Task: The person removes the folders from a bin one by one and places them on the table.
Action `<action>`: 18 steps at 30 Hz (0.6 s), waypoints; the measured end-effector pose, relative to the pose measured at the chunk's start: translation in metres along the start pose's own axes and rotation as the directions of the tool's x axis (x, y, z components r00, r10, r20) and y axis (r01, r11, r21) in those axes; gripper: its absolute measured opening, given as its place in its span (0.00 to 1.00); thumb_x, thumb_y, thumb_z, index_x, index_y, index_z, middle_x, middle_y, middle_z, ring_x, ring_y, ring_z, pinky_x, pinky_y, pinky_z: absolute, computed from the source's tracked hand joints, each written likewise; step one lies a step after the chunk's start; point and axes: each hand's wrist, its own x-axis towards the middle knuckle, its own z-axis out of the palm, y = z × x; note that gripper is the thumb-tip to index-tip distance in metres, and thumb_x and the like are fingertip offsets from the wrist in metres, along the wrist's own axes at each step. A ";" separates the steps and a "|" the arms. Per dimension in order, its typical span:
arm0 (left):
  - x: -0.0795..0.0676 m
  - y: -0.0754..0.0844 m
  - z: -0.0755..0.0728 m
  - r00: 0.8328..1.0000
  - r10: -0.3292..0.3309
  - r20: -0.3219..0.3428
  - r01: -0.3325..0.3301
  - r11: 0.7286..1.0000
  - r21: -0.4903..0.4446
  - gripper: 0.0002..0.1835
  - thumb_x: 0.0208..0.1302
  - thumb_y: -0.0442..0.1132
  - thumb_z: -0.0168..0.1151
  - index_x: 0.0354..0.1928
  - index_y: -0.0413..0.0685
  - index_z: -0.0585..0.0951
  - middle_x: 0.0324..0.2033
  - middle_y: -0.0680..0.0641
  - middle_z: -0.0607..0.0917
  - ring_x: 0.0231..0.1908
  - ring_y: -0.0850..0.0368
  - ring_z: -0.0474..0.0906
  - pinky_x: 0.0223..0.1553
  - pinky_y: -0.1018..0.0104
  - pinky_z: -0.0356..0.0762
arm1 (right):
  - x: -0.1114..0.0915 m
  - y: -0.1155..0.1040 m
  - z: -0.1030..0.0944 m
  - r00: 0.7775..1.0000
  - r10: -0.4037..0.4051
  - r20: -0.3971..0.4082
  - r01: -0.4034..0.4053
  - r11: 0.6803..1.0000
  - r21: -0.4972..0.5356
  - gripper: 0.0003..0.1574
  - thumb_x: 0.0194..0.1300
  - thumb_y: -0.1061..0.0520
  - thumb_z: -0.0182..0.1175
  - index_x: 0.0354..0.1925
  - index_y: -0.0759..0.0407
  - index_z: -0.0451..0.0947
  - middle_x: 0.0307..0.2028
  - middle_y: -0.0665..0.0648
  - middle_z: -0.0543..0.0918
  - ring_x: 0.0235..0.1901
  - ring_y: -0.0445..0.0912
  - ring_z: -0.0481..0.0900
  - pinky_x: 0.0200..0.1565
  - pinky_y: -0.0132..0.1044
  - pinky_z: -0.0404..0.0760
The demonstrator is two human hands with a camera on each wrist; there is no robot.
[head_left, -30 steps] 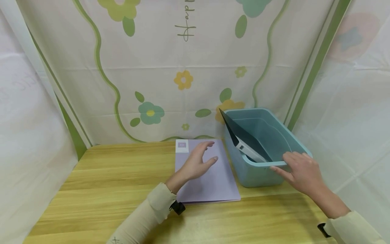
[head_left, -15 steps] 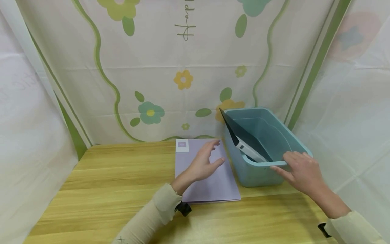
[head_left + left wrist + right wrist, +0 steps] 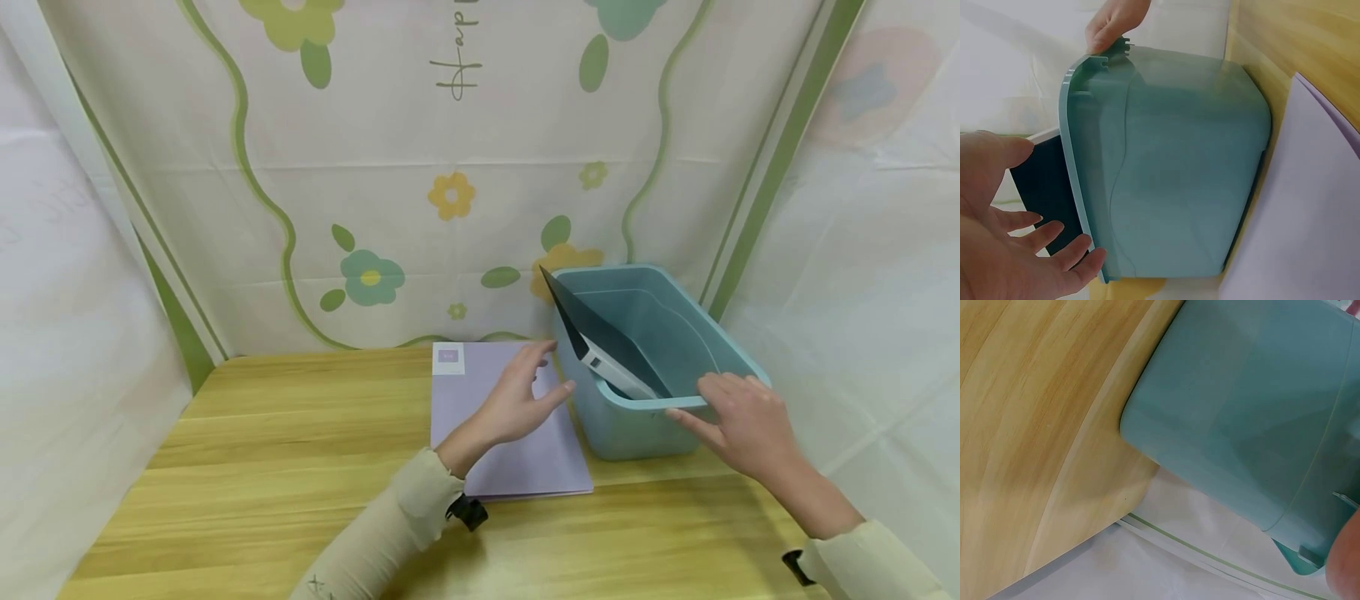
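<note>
My left hand (image 3: 516, 407) hovers over the right part of a purple folder (image 3: 525, 467), its fingers apart and holding nothing. The folder lies flat on the table. Beside it stands a teal plastic bin (image 3: 637, 435). A dark, flat, binder-like item (image 3: 572, 321) with a white edge leans in the bin, sticking out over its left rim. In the left wrist view my left hand (image 3: 1004, 237) is spread in front of that dark item (image 3: 1050, 184); whether they touch I cannot tell. My right hand (image 3: 750, 425) grips the bin's near-right rim, fingers over the top and thumb outside.
The wooden table (image 3: 285, 467) stretches to the left and front. A white cloth (image 3: 457, 125) printed with flowers hangs behind it, and plain-looking sheets hang at both sides. The right side sheet (image 3: 885, 350) comes close to the bin.
My left hand has moved right, across the purple folder towards the bin. My right hand, the bin and the dark item look the same.
</note>
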 end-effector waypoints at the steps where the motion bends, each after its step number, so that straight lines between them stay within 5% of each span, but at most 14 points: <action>1: 0.001 0.001 0.001 1.000 0.001 -0.001 -0.001 1.000 -0.004 0.35 0.74 0.50 0.62 0.76 0.48 0.63 0.72 0.46 0.69 0.65 0.51 0.73 0.62 0.59 0.76 | 0.000 0.000 0.000 1.000 0.000 0.002 0.000 1.000 0.002 0.41 0.68 0.17 0.43 0.24 0.50 0.61 0.21 0.42 0.55 0.20 0.38 0.50 0.24 0.34 0.51; 18: 0.012 0.014 0.009 1.000 -0.004 -0.011 0.003 0.994 -0.113 0.35 0.74 0.48 0.62 0.77 0.47 0.62 0.72 0.46 0.69 0.65 0.51 0.72 0.63 0.52 0.76 | 0.000 -0.001 0.000 1.000 0.001 -0.020 -0.001 1.000 0.004 0.42 0.68 0.17 0.41 0.24 0.51 0.60 0.20 0.43 0.54 0.19 0.39 0.50 0.23 0.33 0.50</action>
